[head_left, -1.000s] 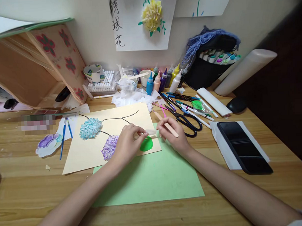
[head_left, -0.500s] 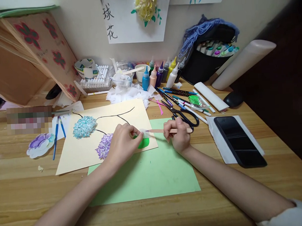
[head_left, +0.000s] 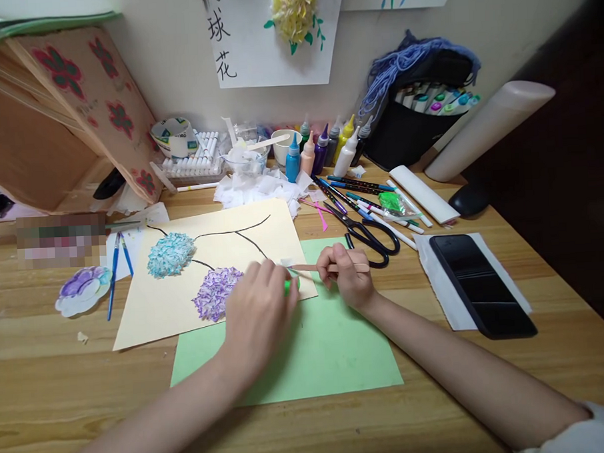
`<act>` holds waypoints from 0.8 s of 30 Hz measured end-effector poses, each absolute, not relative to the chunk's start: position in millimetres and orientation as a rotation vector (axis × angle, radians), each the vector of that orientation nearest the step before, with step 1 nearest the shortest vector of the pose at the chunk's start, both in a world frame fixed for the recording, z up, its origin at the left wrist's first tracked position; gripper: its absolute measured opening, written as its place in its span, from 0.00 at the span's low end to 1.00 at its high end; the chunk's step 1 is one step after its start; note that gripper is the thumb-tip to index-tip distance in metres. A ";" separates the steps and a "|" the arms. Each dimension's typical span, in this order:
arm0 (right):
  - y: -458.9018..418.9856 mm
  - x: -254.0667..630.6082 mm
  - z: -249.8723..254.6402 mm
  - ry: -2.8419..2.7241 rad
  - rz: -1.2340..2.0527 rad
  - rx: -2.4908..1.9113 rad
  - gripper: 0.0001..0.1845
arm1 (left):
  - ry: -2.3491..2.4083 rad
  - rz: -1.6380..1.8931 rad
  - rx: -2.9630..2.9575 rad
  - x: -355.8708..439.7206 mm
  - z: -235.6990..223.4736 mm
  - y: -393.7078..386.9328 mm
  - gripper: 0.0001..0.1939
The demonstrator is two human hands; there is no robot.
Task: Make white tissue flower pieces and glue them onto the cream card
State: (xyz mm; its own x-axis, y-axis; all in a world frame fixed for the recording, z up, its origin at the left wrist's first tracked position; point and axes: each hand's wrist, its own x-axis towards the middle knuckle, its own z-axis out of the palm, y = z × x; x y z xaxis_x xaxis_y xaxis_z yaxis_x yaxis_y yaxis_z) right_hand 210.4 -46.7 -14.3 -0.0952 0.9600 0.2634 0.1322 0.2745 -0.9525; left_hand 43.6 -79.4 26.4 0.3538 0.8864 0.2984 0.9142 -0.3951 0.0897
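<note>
My right hand (head_left: pixel 348 276) is closed around a flat wooden craft stick (head_left: pixel 308 267), held nearly level and pointing left. At the stick's tip is a small white scrap of tissue paper (head_left: pixel 286 262). Close to that tip, my left hand (head_left: pixel 262 307) bends its fingers downward, closed; its fingertips are partly hidden and slightly blurred. A bright green patch (head_left: pixel 287 287) shows beside those fingers, mostly covered. Underneath lies a cream sheet (head_left: pixel 221 220) with dark drawn stems, a blue textured flower (head_left: pixel 171 254) and a purple one (head_left: pixel 215 294).
A green sheet (head_left: pixel 318 359) lies under the cream one. Black scissors (head_left: pixel 365 232) and pens rest at right, before a phone (head_left: pixel 479 282). Behind stand paint bottles (head_left: pixel 292 159) and a white tissue pile (head_left: pixel 260 191). A paint palette (head_left: pixel 83 291) and brushes (head_left: pixel 113 278) lie left.
My left hand has moved down and turned, with its fingers lower; more of the purple flower shows. My right hand has shifted slightly left with the craft stick.
</note>
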 end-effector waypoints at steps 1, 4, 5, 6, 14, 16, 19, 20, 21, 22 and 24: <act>-46.5 210.0 -14.5 -1.484 0.987 -1.073 0.31 | -1.581 -0.468 -2.551 45.6 24.3 -87.0 0.11; -46.3 208.7 -14.4 -1.470 0.994 -1.082 0.31 | -1.378 -0.506 -2.625 48.1 16.5 -103.9 0.09; -46.3 208.3 -14.4 -1.470 0.996 -1.083 0.31 | -1.336 -0.512 -2.634 47.8 14.2 -107.0 0.09; -46.4 208.1 -14.4 -1.471 0.994 -1.084 0.31 | -1.305 -0.515 -2.638 46.9 12.4 -108.7 0.08; -44.8 205.8 -14.5 -1.508 0.979 -1.132 0.32 | -1.241 -0.729 -2.632 38.1 5.2 -106.9 0.06; -44.5 204.0 -13.3 -1.495 0.993 -1.157 0.32 | -1.236 -0.746 -2.651 38.2 3.7 -106.2 0.06; -46.1 203.0 -12.1 -1.501 0.985 -1.148 0.32 | -1.226 -0.783 -2.674 37.9 4.1 -107.8 0.04; -47.2 203.4 -12.1 -1.497 0.974 -1.135 0.32 | -1.212 -0.804 -2.674 35.9 5.6 -109.6 0.03; -48.2 204.2 -12.3 -1.480 0.967 -1.123 0.32 | -1.194 -0.831 -2.673 32.0 7.7 -112.1 0.03; -49.1 205.3 -12.6 -1.448 0.965 -1.114 0.33 | -1.188 -0.856 -2.671 25.7 10.6 -115.4 0.03; -49.2 207.5 -13.3 -1.350 0.977 -1.110 0.33 | -1.246 -0.895 -2.660 4.1 17.4 -123.8 0.06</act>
